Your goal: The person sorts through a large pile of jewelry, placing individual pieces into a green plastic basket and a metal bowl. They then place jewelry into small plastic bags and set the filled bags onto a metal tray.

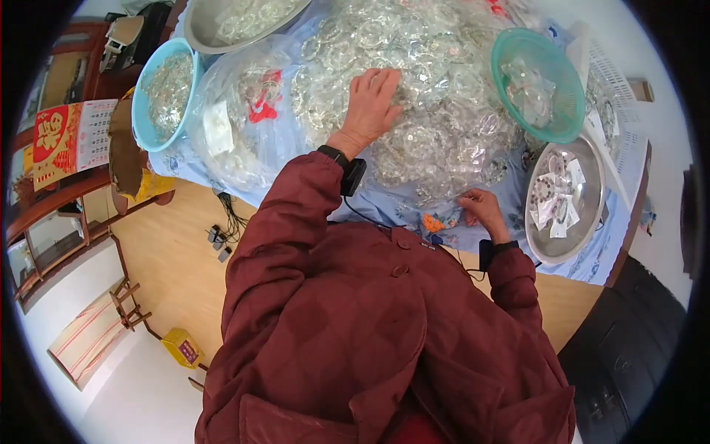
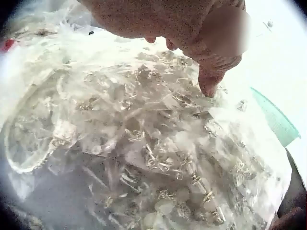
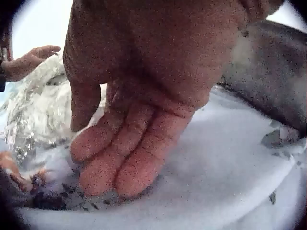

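Many clear packets (image 1: 444, 152) lie under the relaxed left hand (image 1: 370, 105), beside the loosely curled, empty right hand (image 1: 484, 210).

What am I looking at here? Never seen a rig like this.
No machine: a person works with two bare hands. The wide round picture comes from a head-worn camera looking down; the close-ups come from the wrist cameras, one per hand. A patterned cloth carries a big heap of clear-bagged items, with plastic baskets and metal bowls around it. The left hand is over the heap; the right hand is beside it. I see nothing clearly held.
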